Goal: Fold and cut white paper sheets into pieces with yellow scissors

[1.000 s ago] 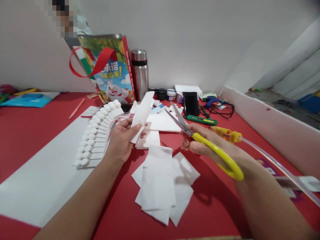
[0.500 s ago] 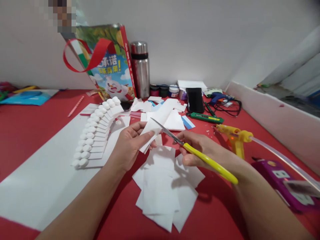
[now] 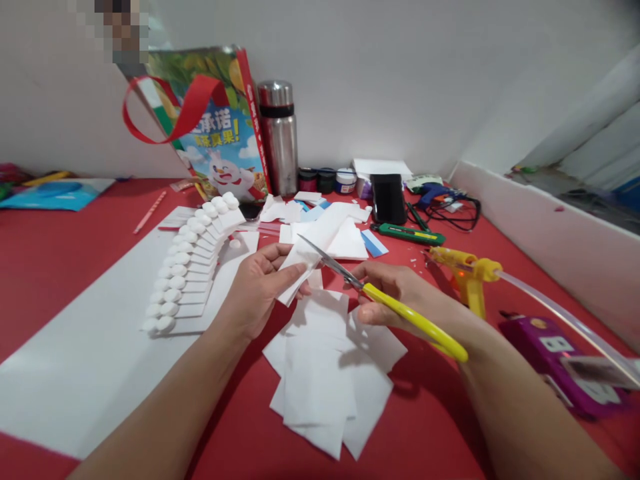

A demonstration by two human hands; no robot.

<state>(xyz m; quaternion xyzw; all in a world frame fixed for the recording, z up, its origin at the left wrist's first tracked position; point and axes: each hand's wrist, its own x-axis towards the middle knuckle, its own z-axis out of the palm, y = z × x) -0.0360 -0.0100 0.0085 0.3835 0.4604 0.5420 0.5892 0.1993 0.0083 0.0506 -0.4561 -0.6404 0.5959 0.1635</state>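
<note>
My left hand (image 3: 260, 283) pinches a folded strip of white paper (image 3: 295, 267) between thumb and fingers. In my right hand (image 3: 387, 293) is a pair of scissors (image 3: 400, 310) with yellow handles, its blades pointing up and left across the paper. Whether the blades are fully closed I cannot tell. Below both hands lies a loose pile of cut white paper pieces (image 3: 320, 373) on the red table (image 3: 240, 427). Left of my left hand, a curved white model with rows of round white discs (image 3: 177, 270) rests on a white board (image 3: 80, 353).
A yellow glue gun (image 3: 467, 273) and a purple box (image 3: 565, 367) are at the right. Behind my hands are paper scraps (image 3: 345, 233), a green utility knife (image 3: 410, 233) and a phone (image 3: 389, 199). A steel flask (image 3: 279, 140) and a printed bag (image 3: 215, 127) stand against the wall.
The view has shifted slightly. The scissors and the paper keep nearly the same place relative to each other, and both hands keep their hold.
</note>
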